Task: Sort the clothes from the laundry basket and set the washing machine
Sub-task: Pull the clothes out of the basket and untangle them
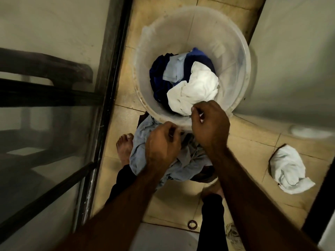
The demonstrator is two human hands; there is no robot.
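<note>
Down at the bottom edge, a small dark ring [192, 224] lies on the tiled floor [244, 156] between two dark trouser legs. Above it a pale blue garment [186, 165] is heaped beside a bare foot [124, 147], against the basket's near side. The left hand [163, 144] hovers over this heap with fingers curled; whether it holds cloth cannot be told. The right hand [210, 124], also curled, covers the near rim of the laundry basket [233, 44], fingertips at the edge of a white cloth [194, 89]; a pinch is unclear. Navy clothes [159, 82] lie deeper inside. At right, a crumpled white garment [288, 169] sits apart on the tiles. A dark-framed glass door [54, 124] fills the left.
</note>
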